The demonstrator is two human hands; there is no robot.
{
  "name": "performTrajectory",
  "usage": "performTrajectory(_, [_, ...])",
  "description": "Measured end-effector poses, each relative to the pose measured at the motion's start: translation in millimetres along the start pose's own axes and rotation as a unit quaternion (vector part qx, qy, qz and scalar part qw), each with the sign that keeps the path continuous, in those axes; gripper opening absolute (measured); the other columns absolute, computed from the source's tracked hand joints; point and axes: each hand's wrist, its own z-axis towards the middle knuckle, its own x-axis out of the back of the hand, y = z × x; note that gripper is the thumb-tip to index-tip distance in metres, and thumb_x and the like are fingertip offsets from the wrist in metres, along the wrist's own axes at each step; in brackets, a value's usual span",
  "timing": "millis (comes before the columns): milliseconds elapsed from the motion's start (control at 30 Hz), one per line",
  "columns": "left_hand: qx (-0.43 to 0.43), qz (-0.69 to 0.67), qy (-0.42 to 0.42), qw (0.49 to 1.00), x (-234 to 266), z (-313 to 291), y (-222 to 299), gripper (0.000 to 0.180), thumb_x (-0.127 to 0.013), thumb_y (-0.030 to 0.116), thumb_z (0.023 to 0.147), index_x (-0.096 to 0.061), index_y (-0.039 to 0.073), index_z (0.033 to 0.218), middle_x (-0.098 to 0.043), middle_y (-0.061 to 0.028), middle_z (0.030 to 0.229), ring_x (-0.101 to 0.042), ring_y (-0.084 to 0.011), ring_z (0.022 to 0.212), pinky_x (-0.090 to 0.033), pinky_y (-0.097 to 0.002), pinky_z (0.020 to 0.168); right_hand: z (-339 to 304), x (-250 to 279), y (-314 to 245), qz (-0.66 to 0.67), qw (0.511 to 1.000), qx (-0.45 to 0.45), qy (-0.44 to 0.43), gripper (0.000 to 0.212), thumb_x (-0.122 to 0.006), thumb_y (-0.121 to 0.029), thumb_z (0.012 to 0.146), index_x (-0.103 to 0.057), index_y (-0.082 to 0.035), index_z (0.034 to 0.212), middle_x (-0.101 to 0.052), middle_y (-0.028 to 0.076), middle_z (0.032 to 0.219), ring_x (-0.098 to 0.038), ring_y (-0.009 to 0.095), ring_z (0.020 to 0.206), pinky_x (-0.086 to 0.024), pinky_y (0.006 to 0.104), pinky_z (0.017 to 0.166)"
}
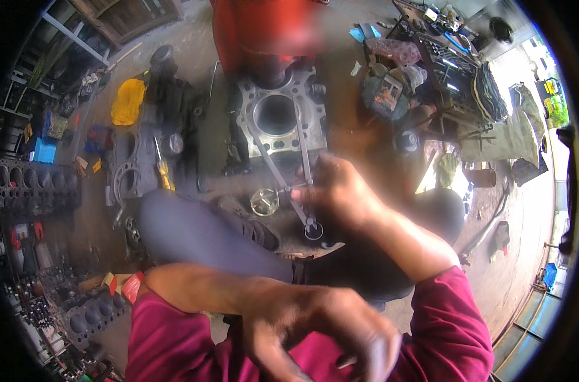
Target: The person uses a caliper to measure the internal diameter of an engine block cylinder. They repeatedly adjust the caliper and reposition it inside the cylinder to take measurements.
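My right hand (pixel 340 188) grips a long-legged metal caliper (pixel 306 156) by its adjusting screw, fingers closed. A ring (pixel 313 231) forms the caliper's near end. Its two legs reach away from me over the top face of a grey engine block (pixel 257 145), one on each side of a large round cylinder bore (pixel 278 116). Whether the leg tips touch the metal I cannot tell. Close to my chest hovers my left hand (pixel 321 318), slightly blurred, fingers curved and apart with nothing seen between them.
A red machine (pixel 261 32) stands over the block's far end. Left lie a yellow cloth (pixel 129 102), a yellow-handled screwdriver (pixel 165 175) and another block (pixel 35 178). A round tin (pixel 264 202) sits before me. Tools crowd a rack (pixel 452 70) at far right.
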Motion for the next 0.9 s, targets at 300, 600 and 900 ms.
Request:
performTrajectory(300, [-0.191,-0.053,0.090,0.976,1.0,21.9,-4.7,0.029,-0.079,0.019,0.085,-0.069,-0.004,0.100,-0.068,-0.0117,0.088,-0.063,-0.0189,0.074,-0.047,-0.0295,0.064,-1.6,-7.9,3.8,0.038,0.999,-0.013,0.000,0.045,-0.080,-0.007,0.084,-0.056,0.007,0.120,-0.071,0.014,0.108,-0.066,0.018,0.099,-0.054,0.0324,0.089])
performTrajectory(600, [-0.118,-0.001,0.091,0.989,-10.8,3.3,4.6,0.020,-0.077,0.011,0.085,-0.070,-0.003,0.097,-0.068,-0.0120,0.090,-0.064,-0.0220,0.077,-0.048,-0.0327,0.066,3.2,-8.4,11.8,-0.047,0.999,0.012,0.019,0.044,-0.082,-0.011,0.083,-0.058,0.005,0.115,-0.071,0.013,0.105,-0.066,0.017,0.096,-0.054,0.0317,0.084])
performTrajectory(900, [-0.138,0.039,0.098,0.985,-22.7,-3.0,-2.3,0.014,-0.077,0.011,0.086,-0.071,0.000,0.091,-0.068,-0.0108,0.088,-0.064,-0.0238,0.078,-0.047,-0.0356,0.067,3.6,-8.4,1.7,-0.029,1.000,-0.004,0.001,0.046,-0.082,-0.009,0.084,-0.056,0.006,0.119,-0.071,0.013,0.105,-0.066,0.017,0.097,-0.053,0.0318,0.085])
